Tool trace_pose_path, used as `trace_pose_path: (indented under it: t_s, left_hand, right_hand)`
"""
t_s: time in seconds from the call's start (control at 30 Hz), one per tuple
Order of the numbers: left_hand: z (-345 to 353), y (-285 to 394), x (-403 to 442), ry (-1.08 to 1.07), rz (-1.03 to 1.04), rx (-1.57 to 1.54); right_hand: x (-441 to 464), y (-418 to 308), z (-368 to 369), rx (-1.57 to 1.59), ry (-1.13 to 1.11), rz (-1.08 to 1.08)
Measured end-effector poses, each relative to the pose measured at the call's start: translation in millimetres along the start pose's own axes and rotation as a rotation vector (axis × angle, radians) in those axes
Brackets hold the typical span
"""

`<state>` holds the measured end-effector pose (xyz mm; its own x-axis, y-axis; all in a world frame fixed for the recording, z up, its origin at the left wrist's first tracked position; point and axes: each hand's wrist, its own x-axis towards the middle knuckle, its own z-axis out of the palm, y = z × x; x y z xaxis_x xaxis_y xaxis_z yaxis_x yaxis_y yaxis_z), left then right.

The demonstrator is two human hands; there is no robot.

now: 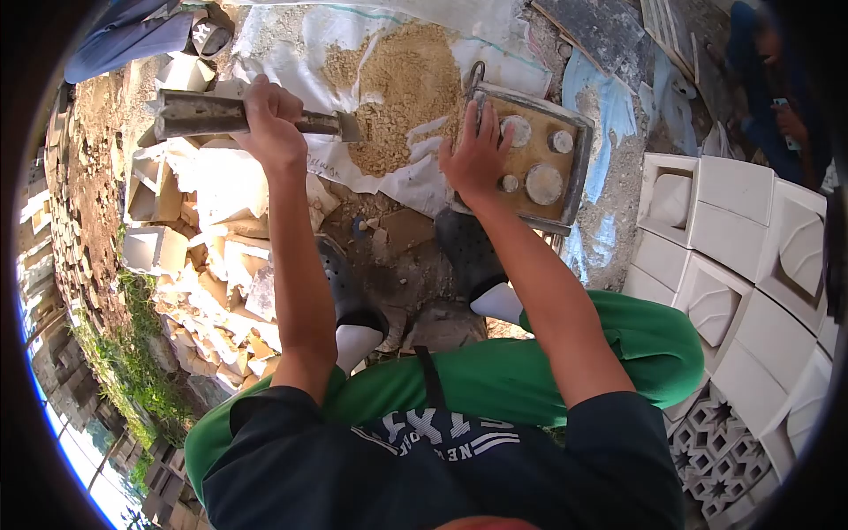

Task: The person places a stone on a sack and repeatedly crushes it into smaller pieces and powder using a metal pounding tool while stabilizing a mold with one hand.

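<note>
My left hand (270,124) is wrapped around the middle of a long metal tool (199,115). The tool is thick at its left end and has a flat plate at its right end, held level above the ground. My right hand (477,155) lies with fingers spread on the left side of a dark metal mold frame (579,168). Packed brown sand (530,159) fills that frame, with several round grey discs (544,185) set in it. A wire loop handle (476,75) sticks up at the frame's upper left corner. Loose sand (406,97) is heaped between my hands.
A white plastic sheet (389,190) lies under the sand. Pale cast blocks (733,203) and patterned openwork blocks (720,450) are stacked at right. Broken pieces (221,300) pile up at left. Another person's shoe (210,37) is at upper left; a person with a phone (788,124) is at upper right.
</note>
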<state>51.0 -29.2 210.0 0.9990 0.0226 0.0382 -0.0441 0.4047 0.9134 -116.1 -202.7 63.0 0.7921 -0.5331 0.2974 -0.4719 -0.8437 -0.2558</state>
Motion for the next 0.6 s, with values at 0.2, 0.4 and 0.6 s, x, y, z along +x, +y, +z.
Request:
trace_pose_path:
  t_s: [0.2, 0.4, 0.6]
  left_hand:
    - [-4, -63, -9, -0.044, 0.157, 0.158]
    - [12, -21, -5, -0.051, 0.058, 0.161]
    - [-1, -48, -3, -0.070, 0.176, 0.138]
  right_hand:
    - [0, -2, -2, -0.006, 0.003, -0.012]
    - [3, 0, 1, 0.005, 0.041, -0.027]
    - [-1, -2, 0, 0.009, 0.029, -0.019]
